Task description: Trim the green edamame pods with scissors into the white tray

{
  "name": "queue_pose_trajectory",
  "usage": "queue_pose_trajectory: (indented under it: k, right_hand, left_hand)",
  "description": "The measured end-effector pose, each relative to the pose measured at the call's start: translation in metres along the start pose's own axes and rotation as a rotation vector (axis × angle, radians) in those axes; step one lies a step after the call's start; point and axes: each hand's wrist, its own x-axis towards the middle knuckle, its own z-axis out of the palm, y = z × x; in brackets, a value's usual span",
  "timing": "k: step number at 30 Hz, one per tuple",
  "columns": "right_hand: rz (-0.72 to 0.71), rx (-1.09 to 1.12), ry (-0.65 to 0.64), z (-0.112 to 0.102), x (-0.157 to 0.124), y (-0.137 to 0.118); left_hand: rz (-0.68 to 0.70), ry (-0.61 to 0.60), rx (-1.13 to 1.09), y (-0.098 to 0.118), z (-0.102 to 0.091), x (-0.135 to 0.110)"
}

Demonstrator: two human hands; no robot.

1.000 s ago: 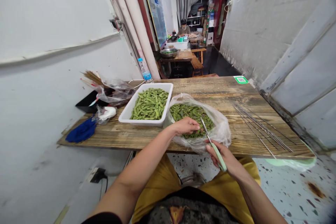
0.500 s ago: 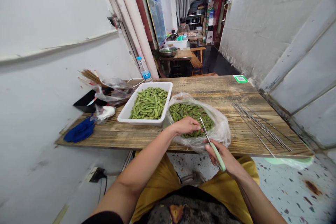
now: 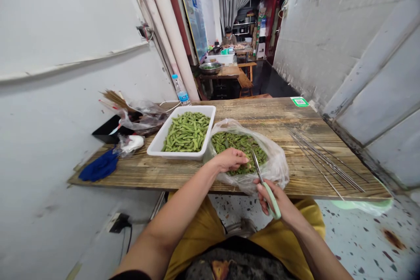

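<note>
My right hand [image 3: 274,197] grips a pair of scissors [image 3: 268,190] with pale green handles, their metal blades pointing up and away over the bag. My left hand [image 3: 231,160] is closed in a pinch at the blade tips, on what looks like a small edamame pod [image 3: 248,165], mostly covered by the fingers. Both hands are over a clear plastic bag [image 3: 277,164], rolled open, holding edamame pods [image 3: 229,139] with bits of stem. Left of it, a white plastic tub [image 3: 179,154] is heaped with green edamame pods [image 3: 190,129].
Metal skewers [image 3: 324,159] lie on the wooden table [image 3: 138,170] at right. At left are a blue cloth [image 3: 100,165], a black box [image 3: 110,129] and crumpled plastic. A water bottle [image 3: 181,92] stands behind the tub. A person [image 3: 229,37] sits at a far table.
My left hand has drawn slightly away from the scissor blades, and the blades tilt a little differently. The whole view has shifted slightly downward in the picture.
</note>
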Motion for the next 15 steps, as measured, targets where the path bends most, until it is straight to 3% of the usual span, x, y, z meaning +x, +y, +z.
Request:
queue_pose_trajectory:
  k: [5, 8, 15]
  right_hand:
    - [0.066, 0.142, 0.026, 0.007, -0.007, -0.005]
    - [0.090, 0.198, 0.015, 0.011, -0.007, -0.008]
    - [0.002, 0.128, 0.026, 0.012, 0.006, -0.006]
  left_hand:
    - [0.168, 0.263, -0.264, -0.007, 0.007, 0.008]
    - [0.156, 0.293, -0.337, -0.010, 0.017, 0.008]
    - [0.137, 0.300, -0.304, -0.005, 0.031, -0.001]
